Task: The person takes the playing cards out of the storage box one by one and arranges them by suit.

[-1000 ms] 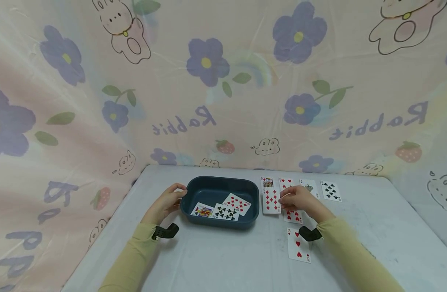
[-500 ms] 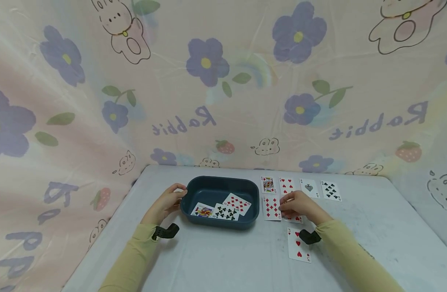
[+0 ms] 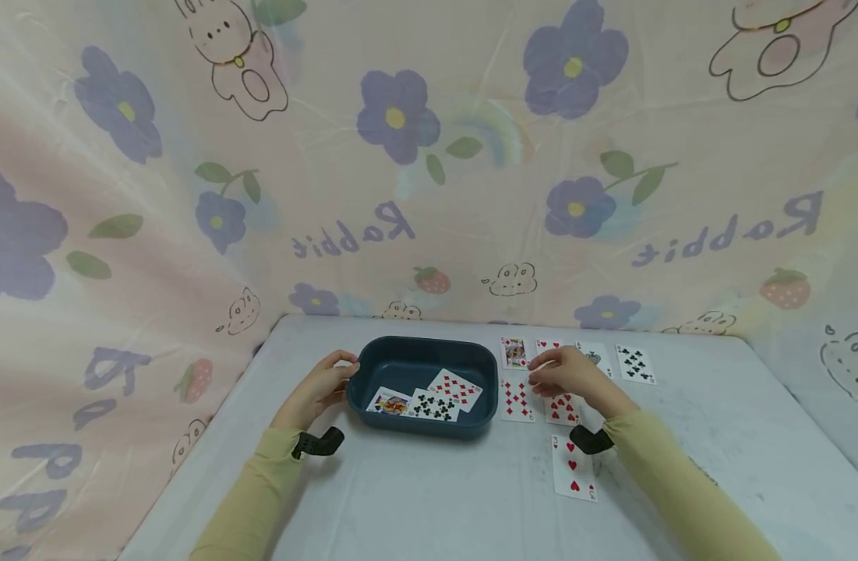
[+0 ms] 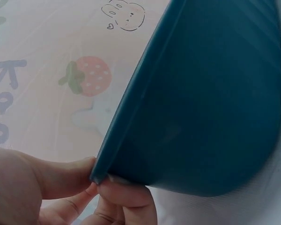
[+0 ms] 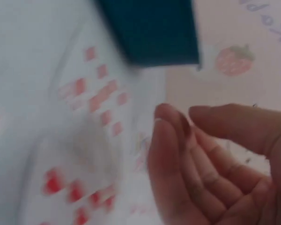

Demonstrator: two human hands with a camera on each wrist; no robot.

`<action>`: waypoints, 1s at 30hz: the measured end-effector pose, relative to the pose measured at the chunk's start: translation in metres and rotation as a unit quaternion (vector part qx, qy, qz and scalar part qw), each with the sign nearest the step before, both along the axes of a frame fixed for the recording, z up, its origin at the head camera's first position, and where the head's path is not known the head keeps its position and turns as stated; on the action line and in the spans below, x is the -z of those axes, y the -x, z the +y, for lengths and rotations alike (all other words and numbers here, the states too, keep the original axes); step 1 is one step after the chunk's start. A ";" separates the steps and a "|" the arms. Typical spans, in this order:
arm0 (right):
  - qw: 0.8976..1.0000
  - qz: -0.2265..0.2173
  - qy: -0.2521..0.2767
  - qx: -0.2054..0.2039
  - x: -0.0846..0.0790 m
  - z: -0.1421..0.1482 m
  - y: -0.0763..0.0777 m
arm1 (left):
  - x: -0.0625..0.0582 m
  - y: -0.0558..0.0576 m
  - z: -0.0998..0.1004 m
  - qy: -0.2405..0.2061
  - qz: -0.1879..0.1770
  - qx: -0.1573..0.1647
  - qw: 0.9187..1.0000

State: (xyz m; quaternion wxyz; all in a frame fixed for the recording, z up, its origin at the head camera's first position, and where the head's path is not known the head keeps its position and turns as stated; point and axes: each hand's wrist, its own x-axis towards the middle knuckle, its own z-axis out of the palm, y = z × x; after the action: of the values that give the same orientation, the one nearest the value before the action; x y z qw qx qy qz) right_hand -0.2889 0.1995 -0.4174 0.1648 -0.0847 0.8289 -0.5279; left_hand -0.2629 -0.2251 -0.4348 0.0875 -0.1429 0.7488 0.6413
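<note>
My left hand pinches the left rim of a dark blue oblong tub, thumb on one side and curled fingers on the other in the left wrist view. Inside the tub lie a face card, a club card and a diamond card. To the right of the tub, my right hand hovers over playing cards with its fingers loosely bent, thumb and fingertips apart and holding nothing. A many-pip diamond card lies below and left of its fingertips, under a diamond face card.
At the back a heart card is partly hidden by the hand, beside an ace and a black-suit card. Nearer are another heart card and a three of hearts. A printed curtain closes the table's back.
The many-pip diamond card slid towards me, off the face card, with the right hand at its edge. The right hand then let go and rose. The left hand stayed on the tub.
</note>
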 end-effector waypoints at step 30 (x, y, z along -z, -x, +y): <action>0.963 0.010 -0.067 -0.260 -0.027 -0.167 0.045 | 0.000 0.003 -0.001 -0.010 0.003 0.002 1.000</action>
State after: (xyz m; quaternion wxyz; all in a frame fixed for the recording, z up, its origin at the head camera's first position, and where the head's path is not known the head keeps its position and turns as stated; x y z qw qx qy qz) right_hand -0.3339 0.0329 -0.3899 0.2934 -0.2913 0.8133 -0.4095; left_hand -0.2657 -0.2259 -0.4346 0.0876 -0.1384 0.7430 0.6490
